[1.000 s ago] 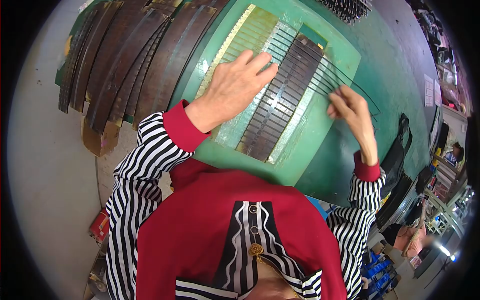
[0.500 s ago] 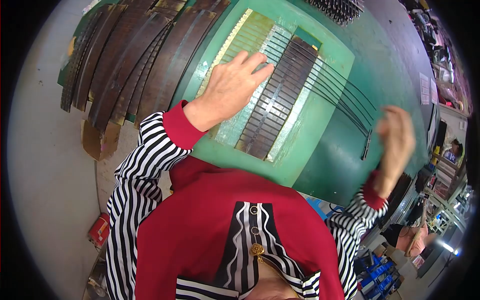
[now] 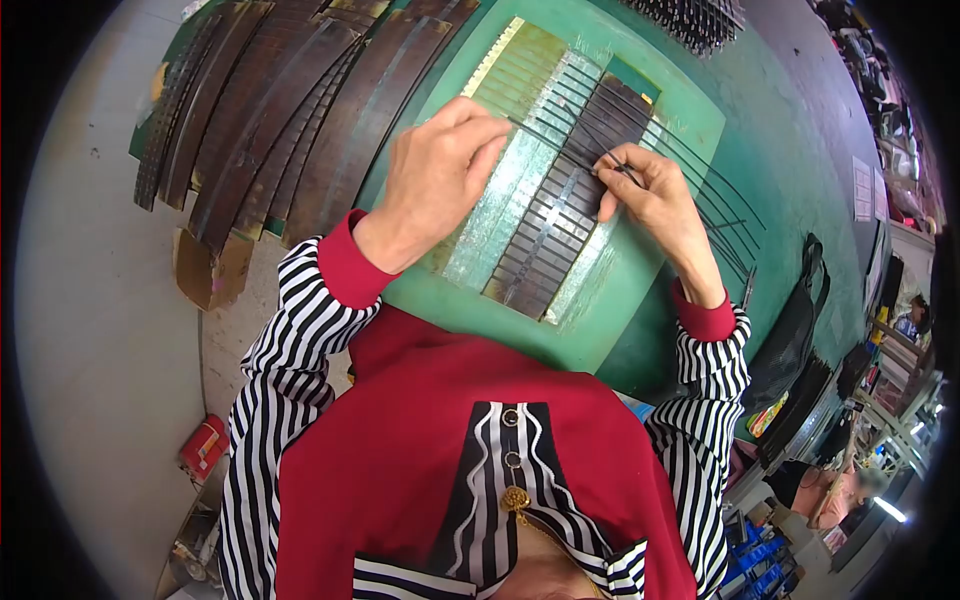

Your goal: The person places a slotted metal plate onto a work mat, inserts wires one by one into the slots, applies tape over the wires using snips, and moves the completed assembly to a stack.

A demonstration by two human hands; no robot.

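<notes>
My left hand (image 3: 440,175) is pinched at the left side of the slotted jig, fingertips closed on the end of a thin black wire (image 3: 552,143). That wire runs across the jig to my right hand (image 3: 655,195), whose thumb and forefinger are closed on it above the dark slotted plate (image 3: 562,222). Several other black wires (image 3: 705,172) lie in the upper slots and trail off to the right. Beside the dark plate are a shiny metal strip (image 3: 480,235) and a yellowish slotted piece (image 3: 520,60). The jig rests on a pale green board (image 3: 590,345).
Several dark slotted plates (image 3: 330,170) are stacked at the left. A black mesh bag (image 3: 795,325) lies right of my right arm. Rows of small dark parts (image 3: 690,22) stand at the far edge. A red can (image 3: 205,447) is low left, and another person (image 3: 825,490) is at lower right.
My right hand has come in from the right side to the jig and now grips a wire. My left hand has drawn back slightly and closed on the wire's end.
</notes>
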